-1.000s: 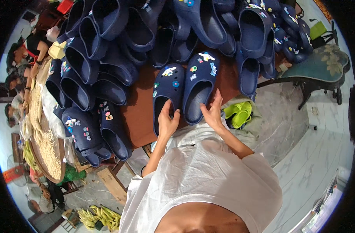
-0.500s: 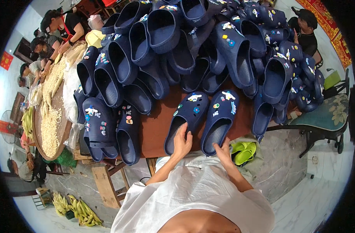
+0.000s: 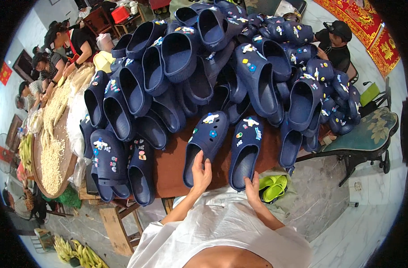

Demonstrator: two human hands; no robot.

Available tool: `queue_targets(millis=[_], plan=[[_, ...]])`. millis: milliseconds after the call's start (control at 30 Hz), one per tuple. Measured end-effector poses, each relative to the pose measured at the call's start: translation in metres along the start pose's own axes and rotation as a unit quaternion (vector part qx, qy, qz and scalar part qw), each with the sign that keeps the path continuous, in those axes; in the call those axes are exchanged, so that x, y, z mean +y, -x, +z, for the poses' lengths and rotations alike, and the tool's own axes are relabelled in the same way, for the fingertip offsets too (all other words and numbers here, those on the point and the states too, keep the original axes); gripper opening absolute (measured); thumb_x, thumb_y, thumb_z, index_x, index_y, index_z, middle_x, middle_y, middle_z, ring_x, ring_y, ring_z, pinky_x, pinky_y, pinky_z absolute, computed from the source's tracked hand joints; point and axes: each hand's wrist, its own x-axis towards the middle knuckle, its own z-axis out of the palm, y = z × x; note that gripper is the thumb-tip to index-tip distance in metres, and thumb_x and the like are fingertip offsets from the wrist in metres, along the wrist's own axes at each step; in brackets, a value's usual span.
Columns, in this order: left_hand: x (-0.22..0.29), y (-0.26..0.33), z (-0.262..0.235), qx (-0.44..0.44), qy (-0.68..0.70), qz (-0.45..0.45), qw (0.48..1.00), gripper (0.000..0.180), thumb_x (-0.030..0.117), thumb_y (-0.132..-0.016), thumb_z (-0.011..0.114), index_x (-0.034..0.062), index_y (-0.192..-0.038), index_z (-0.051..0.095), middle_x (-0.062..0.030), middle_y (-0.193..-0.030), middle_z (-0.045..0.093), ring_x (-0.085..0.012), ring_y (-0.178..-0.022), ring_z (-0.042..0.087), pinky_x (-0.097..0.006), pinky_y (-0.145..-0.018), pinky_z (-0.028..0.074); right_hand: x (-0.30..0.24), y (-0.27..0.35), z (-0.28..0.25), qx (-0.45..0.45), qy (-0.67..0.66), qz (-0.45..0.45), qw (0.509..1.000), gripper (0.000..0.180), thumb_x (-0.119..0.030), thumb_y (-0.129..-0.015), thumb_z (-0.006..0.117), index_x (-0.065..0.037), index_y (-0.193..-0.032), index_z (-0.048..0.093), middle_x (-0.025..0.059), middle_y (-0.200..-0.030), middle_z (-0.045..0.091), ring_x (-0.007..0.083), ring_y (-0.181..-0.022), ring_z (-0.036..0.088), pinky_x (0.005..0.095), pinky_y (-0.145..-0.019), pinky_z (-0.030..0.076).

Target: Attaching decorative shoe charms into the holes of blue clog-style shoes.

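Two navy-blue clogs with colourful charms lie side by side at the front of the brown table, toes pointing away from me. My left hand holds the right side wall of the left clog, its fingers at the foot opening. At the heel of the right clog, my right hand grips the right rim, with the thumb at the opening's edge. Some fingertips of that hand are hidden. A large heap of similar navy clogs rises just behind the pair.
More charm-covered clogs stand at the left table edge. The brown tabletop shows around the pair. Lime-green clogs lie below, at right. A patterned chair stands right. People sit around a round tray of pale kernels, left; another person sits far right.
The view has shifted, so the heap appears lower and further left. Both hands keep their hold, and the gap between the two clogs' toes has widened.
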Motion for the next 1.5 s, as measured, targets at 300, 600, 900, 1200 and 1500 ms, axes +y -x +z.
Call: queue_targets(millis=[300, 600, 900, 1200, 1500], plan=[[0.012, -0.028, 0.044, 0.020, -0.020, 0.036, 0.999, 0.043, 0.008, -0.097, 0.053, -0.0120, -0.135, 0.047, -0.0264, -0.135, 0.055, -0.0326, -0.126, 0.054, -0.037, -0.107, 0.039, 0.015, -0.043, -0.048, 0.035, -0.064, -0.017, 0.997, 0.043, -0.011, -0.093, 0.059, 0.002, -0.133, 0.051, 0.0120, -0.120, 0.061, 0.0193, -0.108, 0.056, 0.0308, -0.098, 0.043], [0.021, -0.031, 0.078, 0.010, -0.038, 0.059, 0.998, 0.043, 0.008, -0.096, 0.057, -0.0108, -0.133, 0.048, -0.0242, -0.128, 0.056, -0.0349, -0.117, 0.057, -0.039, -0.102, 0.043, 0.019, -0.058, -0.064, 0.085, -0.148, 0.026, 0.985, 0.042, -0.015, -0.090, 0.066, 0.000, -0.128, 0.055, 0.0093, -0.120, 0.061, 0.0181, -0.109, 0.056, 0.0307, -0.099, 0.042], [0.017, -0.030, 0.101, -0.082, 0.005, 0.027, 0.996, 0.044, 0.008, -0.092, 0.065, -0.0083, -0.130, 0.047, -0.0185, -0.115, 0.060, -0.0222, -0.092, 0.064, -0.033, -0.081, 0.053, 0.015, -0.058, -0.063, 0.175, -0.182, 0.093, 0.963, 0.049, -0.018, -0.086, 0.073, -0.001, -0.128, 0.055, 0.0070, -0.116, 0.060, 0.0173, -0.107, 0.054, 0.0315, -0.096, 0.042], [0.038, -0.026, 0.131, -0.132, 0.045, 0.026, 0.990, 0.054, -0.001, -0.090, 0.061, -0.0070, -0.138, 0.038, -0.0224, -0.133, 0.050, -0.0270, -0.114, 0.059, -0.036, -0.091, 0.054, -0.001, -0.064, -0.077, 0.164, -0.193, 0.084, 0.964, 0.049, -0.018, -0.086, 0.073, -0.002, -0.129, 0.054, 0.0080, -0.117, 0.059, 0.0163, -0.109, 0.054, 0.0300, -0.097, 0.042], [0.053, -0.005, 0.098, -0.173, 0.085, 0.074, 0.978, 0.064, -0.004, -0.087, 0.057, -0.0012, -0.147, 0.036, -0.0241, -0.138, 0.048, -0.0311, -0.116, 0.059, -0.038, -0.092, 0.053, 0.026, -0.046, -0.064, 0.180, -0.273, 0.115, 0.938, 0.059, -0.033, -0.088, 0.070, -0.007, -0.136, 0.047, 0.0103, -0.131, 0.054, 0.0217, -0.121, 0.050, 0.0333, -0.103, 0.037]])
